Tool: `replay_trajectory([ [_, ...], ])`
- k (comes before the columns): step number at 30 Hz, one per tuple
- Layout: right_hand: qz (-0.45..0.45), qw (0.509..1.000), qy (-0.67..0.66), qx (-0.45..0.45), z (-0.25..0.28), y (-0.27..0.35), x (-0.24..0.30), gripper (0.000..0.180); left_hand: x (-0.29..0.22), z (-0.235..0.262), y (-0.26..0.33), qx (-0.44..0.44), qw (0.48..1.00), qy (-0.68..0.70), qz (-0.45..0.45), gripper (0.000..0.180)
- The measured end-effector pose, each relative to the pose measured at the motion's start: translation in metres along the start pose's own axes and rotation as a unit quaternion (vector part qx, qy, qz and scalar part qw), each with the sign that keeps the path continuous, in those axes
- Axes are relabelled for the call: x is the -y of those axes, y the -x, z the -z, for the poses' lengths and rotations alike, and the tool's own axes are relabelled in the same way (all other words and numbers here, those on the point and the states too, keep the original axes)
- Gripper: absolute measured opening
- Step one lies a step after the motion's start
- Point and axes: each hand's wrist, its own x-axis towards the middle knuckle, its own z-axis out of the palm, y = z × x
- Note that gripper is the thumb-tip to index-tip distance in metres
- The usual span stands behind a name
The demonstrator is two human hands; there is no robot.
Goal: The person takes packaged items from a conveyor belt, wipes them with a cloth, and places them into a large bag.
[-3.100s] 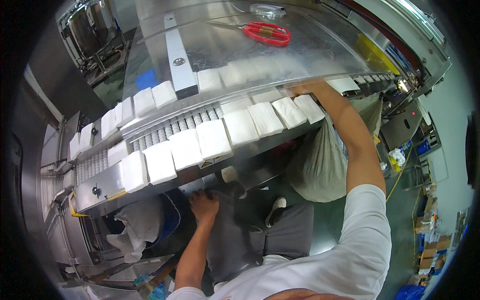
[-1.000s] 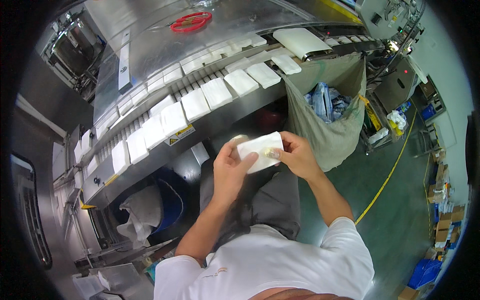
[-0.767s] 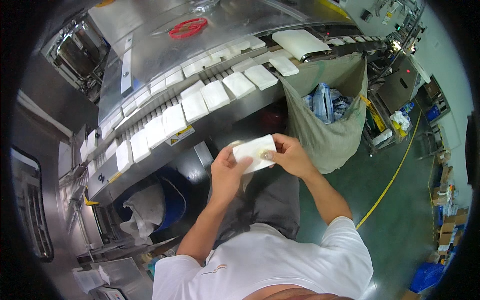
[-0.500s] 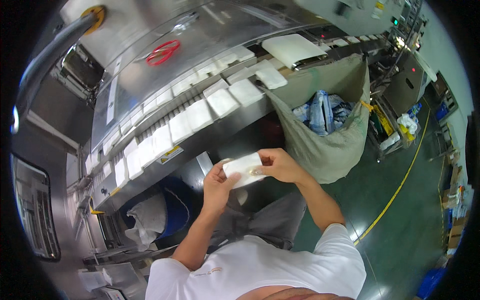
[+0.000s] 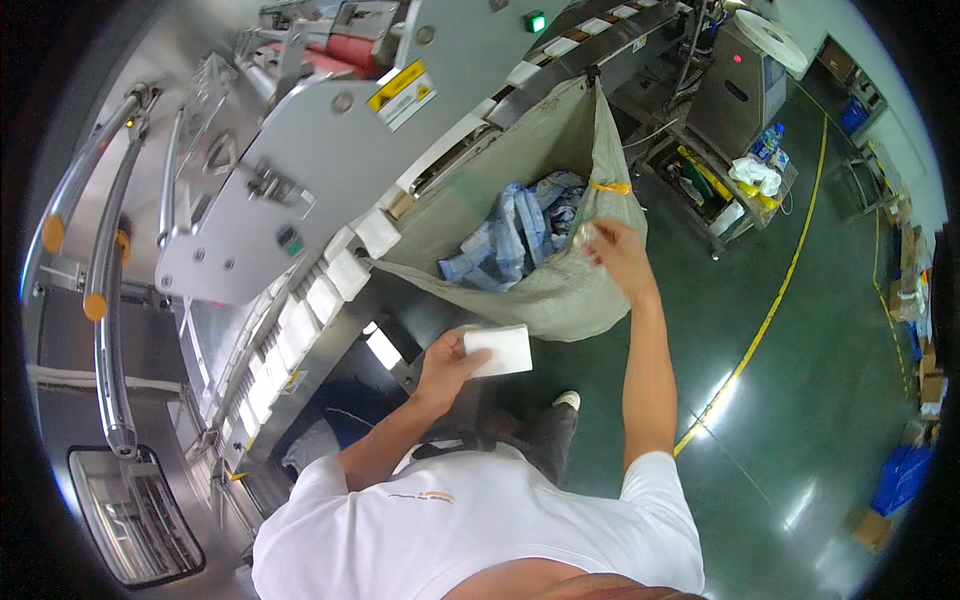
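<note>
My left hand (image 5: 440, 372) grips one end of a flat white folded pad (image 5: 504, 351), thumb on top, in front of my body. Up and to the right, my right hand (image 5: 622, 256) hovers over the right rim of a large beige cloth sack (image 5: 575, 308). Its fingers are pinched on a small, pale, shiny scrap (image 5: 586, 235), too blurred to name exactly. Crumpled blue-and-white plastic wrappers (image 5: 515, 232) lie inside the sack. To the left, a row of similar white pads (image 5: 323, 300) rests along the conveyor (image 5: 330, 345).
A grey machine housing (image 5: 330, 170) with a yellow warning label rises above the conveyor. Metal rods (image 5: 118, 330) stand at the far left. A cart (image 5: 715, 205) with bags is beyond the sack. A yellow line (image 5: 770, 318) curves across the green floor.
My right hand has left the pad and moved right and up to the sack with the shiny scrap. The left hand keeps the pad. The view has turned right, bringing the machine housing in.
</note>
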Motion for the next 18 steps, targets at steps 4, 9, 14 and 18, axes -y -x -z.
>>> replay_trajectory([
  [4,0.034,0.998,0.016,-0.047,0.040,-0.123,0.027,0.023,-0.029,-0.041,-0.010,-0.045,0.998,0.021,0.029,0.036],
  [9,0.103,0.979,0.173,-0.044,0.052,-0.266,0.023,0.032,-0.049,-0.075,-0.047,-0.098,0.995,0.011,0.007,0.036],
  [14,0.133,0.964,0.228,0.006,0.078,-0.355,0.022,0.035,-0.042,-0.124,-0.113,-0.118,0.991,0.063,-0.016,0.034],
  [18,0.108,0.947,0.298,0.055,0.088,-0.414,0.026,0.032,-0.025,-0.177,-0.145,-0.194,0.975,0.106,-0.035,0.035],
])
